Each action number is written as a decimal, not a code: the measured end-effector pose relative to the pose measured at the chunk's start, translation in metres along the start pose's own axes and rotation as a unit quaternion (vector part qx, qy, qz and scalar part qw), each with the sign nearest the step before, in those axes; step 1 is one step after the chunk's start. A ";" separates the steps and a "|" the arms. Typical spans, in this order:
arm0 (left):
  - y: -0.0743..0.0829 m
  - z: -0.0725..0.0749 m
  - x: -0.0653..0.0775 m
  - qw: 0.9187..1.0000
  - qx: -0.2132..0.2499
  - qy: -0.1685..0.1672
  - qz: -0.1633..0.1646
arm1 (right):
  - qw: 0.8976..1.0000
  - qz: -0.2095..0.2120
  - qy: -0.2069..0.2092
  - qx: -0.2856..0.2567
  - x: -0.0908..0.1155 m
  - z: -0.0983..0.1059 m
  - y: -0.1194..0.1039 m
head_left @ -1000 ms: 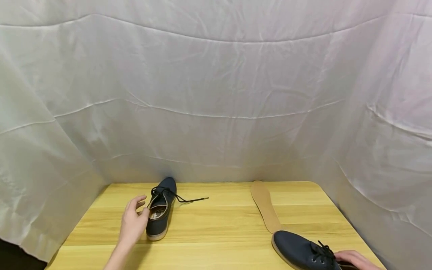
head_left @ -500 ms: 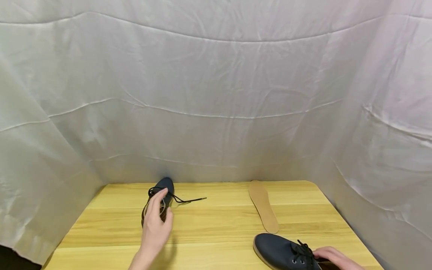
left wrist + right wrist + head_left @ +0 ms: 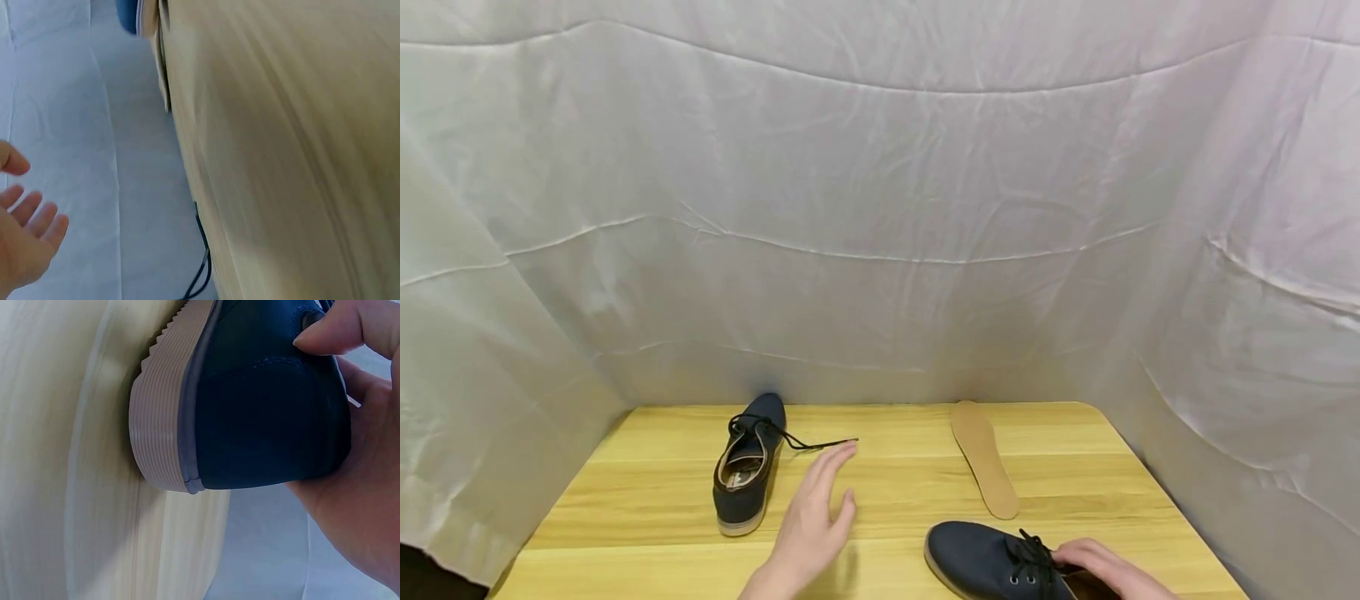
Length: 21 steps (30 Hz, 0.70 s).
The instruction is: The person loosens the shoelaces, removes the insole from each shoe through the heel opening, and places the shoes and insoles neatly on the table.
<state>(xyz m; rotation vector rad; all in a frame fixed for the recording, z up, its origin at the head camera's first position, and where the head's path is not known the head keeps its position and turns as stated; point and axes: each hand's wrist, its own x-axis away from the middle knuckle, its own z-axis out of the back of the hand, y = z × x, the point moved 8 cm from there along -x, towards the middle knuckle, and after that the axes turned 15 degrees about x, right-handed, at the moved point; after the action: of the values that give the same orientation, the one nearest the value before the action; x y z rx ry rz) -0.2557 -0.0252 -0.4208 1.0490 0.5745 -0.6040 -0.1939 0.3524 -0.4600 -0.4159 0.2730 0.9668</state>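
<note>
My left hand (image 3: 812,517) hovers over the middle-left of the table, fingers spread and nothing in them. Beyond its fingertips lies the loose black shoelace (image 3: 808,447) of a dark navy shoe (image 3: 740,503), which stands upright at the left with its toe toward the back. Near the front right, my right hand (image 3: 1097,560) grips a second navy shoe (image 3: 973,552) by its opening, toe pointing left, its lace tied. The right wrist view shows the thumb at the collar above the heel (image 3: 269,425); the ridged pale sole (image 3: 156,431) is close to the table, contact unclear.
A tan insole (image 3: 985,462) lies on the wooden table (image 3: 880,500), behind the right-hand shoe. Pale cloth curtains (image 3: 880,317) hang at the back and both sides, right at the table's far edge.
My left hand has swept from beside the left shoe, across it, to its right. The right hand has brought its shoe leftward along the table's front. Insole and left shoe stay put.
</note>
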 end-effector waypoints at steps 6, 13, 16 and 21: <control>0.010 -0.031 0.005 0.992 0.000 -0.114 -0.056 | 0.999 0.026 0.002 0.019 -0.016 -0.003 -0.009; 0.011 -0.058 0.013 0.968 0.001 -0.244 -0.056 | 0.999 0.038 -0.007 0.026 -0.035 -0.011 -0.017; 0.010 -0.066 0.017 0.956 -0.003 -0.291 -0.044 | 0.999 0.039 -0.011 0.028 -0.044 -0.014 -0.020; 0.008 -0.076 0.022 0.935 -0.014 -0.352 -0.030 | 0.998 0.046 -0.012 0.036 -0.060 -0.020 -0.028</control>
<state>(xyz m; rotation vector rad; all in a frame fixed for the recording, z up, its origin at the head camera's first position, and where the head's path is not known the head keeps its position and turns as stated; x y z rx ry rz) -0.2458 0.0433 -0.4610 0.7162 -0.0180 -0.9629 -0.2036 0.2852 -0.4478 -0.3290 0.3063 1.0483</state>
